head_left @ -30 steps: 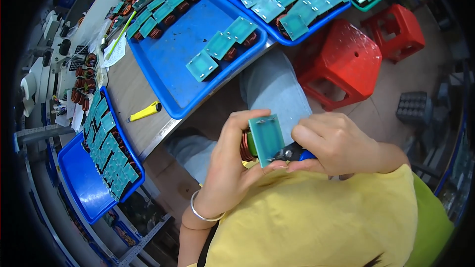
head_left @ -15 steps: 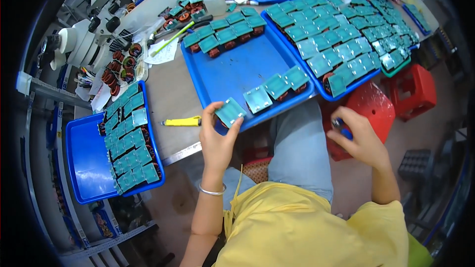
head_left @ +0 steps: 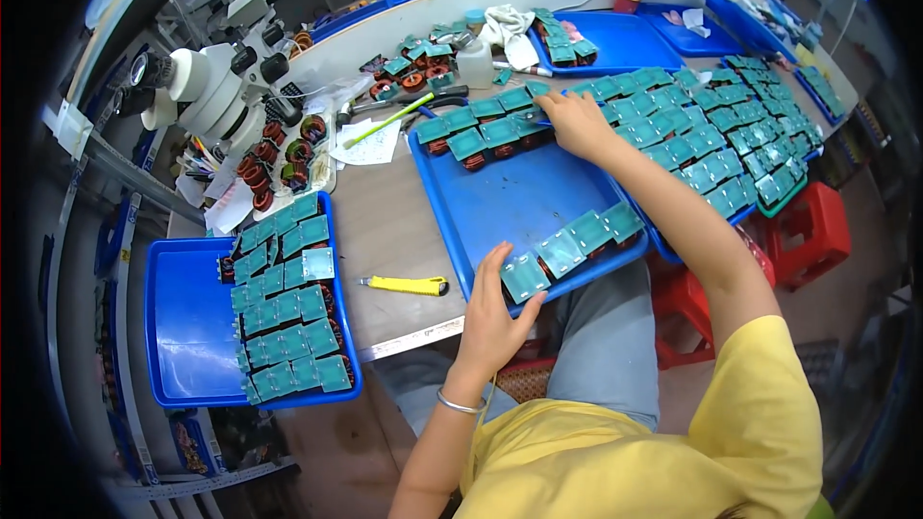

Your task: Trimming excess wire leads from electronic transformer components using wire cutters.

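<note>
My left hand [head_left: 492, 322] is at the near edge of the middle blue tray [head_left: 500, 197]. Its thumb and fingers grip the sides of a square green circuit board [head_left: 525, 279], the leftmost of a short row along that edge. Dark reddish copper coils show under the boards. My right hand [head_left: 577, 125] reaches across to the tray's far right corner, beside the far rows of coil-mounted boards [head_left: 466, 144]. A small blue-handled tool [head_left: 543, 122] is in its fingers, mostly hidden, so its exact kind is unclear.
Another blue tray [head_left: 192, 327] with boards stands left; a packed one [head_left: 663, 135] adjoins on the right. Between trays lies a yellow utility knife [head_left: 409, 285]. Behind are a microscope [head_left: 207, 91], a paper sheet [head_left: 367, 144] and a bottle [head_left: 474, 65]. Red stools [head_left: 812, 235] stand right.
My right hand has moved from beside my lap to the far side of the middle tray. My left hand has set its board down at the row's left end. The view has shifted.
</note>
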A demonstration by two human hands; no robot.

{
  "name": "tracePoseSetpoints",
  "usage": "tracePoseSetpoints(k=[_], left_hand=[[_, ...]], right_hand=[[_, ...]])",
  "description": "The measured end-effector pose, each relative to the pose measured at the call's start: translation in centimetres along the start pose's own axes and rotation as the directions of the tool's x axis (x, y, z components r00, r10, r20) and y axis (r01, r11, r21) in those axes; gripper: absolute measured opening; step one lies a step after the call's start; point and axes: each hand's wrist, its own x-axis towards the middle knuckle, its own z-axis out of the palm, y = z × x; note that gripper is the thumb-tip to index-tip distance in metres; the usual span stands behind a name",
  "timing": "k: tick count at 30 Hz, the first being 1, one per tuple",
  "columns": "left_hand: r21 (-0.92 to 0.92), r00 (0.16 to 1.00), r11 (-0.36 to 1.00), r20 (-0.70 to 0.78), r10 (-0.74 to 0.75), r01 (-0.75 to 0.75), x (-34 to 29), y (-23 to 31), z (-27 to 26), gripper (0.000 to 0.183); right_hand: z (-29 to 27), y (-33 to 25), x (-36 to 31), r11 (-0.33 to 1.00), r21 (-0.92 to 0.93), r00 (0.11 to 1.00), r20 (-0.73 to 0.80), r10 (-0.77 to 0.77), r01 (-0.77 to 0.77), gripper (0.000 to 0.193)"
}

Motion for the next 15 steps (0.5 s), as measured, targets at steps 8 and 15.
tracePoseSetpoints(k=[8,15], left_hand=[[-0.081,0.986,0.996,-0.162,-0.051,0.038,-0.3,0.3,-0.3,0.049],[0.032,0.972,0.992,-0.196,0.129,-0.126,1.6,6.2,-0.7,0.058]], right_hand=[[-4.8,-0.3,-1.4,0.995,0.099,0.991,0.132,0.018,-0.032,0.039],[-16.8,-5.7,-7.0,0.767,0.619,0.956,0.293,-0.023,-0.171,0.057]])
